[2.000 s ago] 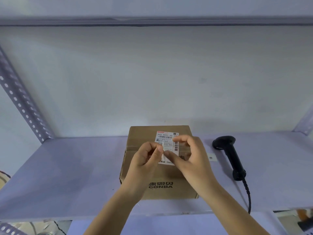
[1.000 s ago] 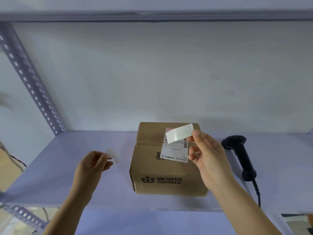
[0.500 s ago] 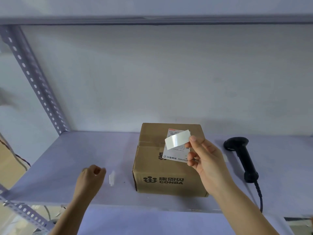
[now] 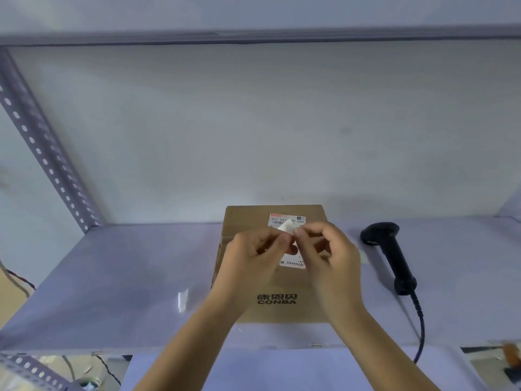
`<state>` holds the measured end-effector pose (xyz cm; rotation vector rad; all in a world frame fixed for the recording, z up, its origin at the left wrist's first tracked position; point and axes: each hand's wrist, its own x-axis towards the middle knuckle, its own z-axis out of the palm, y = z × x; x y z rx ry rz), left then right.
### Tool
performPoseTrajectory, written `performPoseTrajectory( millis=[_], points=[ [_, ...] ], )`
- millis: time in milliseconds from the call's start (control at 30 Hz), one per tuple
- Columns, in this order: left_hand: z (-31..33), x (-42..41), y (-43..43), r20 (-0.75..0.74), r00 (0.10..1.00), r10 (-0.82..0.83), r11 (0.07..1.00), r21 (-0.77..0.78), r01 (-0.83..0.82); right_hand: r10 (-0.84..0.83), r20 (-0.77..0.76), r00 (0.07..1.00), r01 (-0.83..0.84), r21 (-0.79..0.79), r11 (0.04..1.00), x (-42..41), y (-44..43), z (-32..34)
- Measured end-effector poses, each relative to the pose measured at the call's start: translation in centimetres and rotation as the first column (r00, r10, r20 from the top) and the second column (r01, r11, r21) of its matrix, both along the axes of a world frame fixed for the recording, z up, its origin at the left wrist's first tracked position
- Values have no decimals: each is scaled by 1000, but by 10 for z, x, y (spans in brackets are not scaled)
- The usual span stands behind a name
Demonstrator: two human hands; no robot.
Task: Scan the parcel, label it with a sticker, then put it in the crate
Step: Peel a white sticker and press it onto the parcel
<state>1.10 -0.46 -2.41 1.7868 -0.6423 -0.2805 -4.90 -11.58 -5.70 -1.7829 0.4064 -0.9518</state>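
Note:
A brown cardboard parcel (image 4: 277, 309) printed CONBA sits on the shelf (image 4: 112, 263) with a white shipping label (image 4: 287, 220) on top. Over it, my left hand (image 4: 253, 258) and my right hand (image 4: 327, 255) meet, both pinching a small white sticker (image 4: 287, 227) between fingertips. The sticker is held above the parcel's top, mostly hidden by my fingers. No crate is in view.
A black handheld scanner (image 4: 392, 255) lies on the shelf right of the parcel, its cable (image 4: 420, 328) trailing off the front edge. A small white paper scrap (image 4: 182, 300) lies left of the parcel. A perforated metal upright (image 4: 42, 148) stands at the left.
My left hand dropped the white scrap on the shelf at the left, then came back to the centre. Both hands now hold the sticker together over the parcel.

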Motion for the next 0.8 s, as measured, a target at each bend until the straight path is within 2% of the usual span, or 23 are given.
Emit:
performPoseTrajectory(
  millis=[133, 300, 400, 500, 567, 667, 733, 800],
  points=[
    [-5, -6, -10, -104, 994, 21, 998, -61, -28, -76, 30, 997, 81, -227, 970, -2, 0, -3],
    [-8, -4, -13, -177, 984, 31, 993, -104, -50, -137, 33, 990, 137, -462, 876, -5, 0, -13],
    [-14, -1, -14, -201, 979, 33, 993, -107, -55, -160, 28, 987, 149, -539, 829, -7, 0, -16],
    [-18, 1, -16, -211, 977, 34, 994, -95, -55, -134, -56, 989, 79, -565, 821, -8, -1, -20],
    [-20, 5, -15, -181, 982, 58, 995, -72, -72, -87, -95, 992, 29, -494, 869, -9, -3, -22],
    [-20, 14, -10, -153, 987, 46, 996, -67, -57, -50, -53, 997, 45, -98, 994, -8, -16, -13],
    [-20, 21, -6, -139, 990, -1, 998, -65, -8, -6, -119, 993, 23, 143, 989, -6, -31, -3],
    [-20, 26, -3, -129, 990, -50, 997, -69, 41, 116, -204, 972, -47, 314, 948, -3, -41, 4]
  ],
)
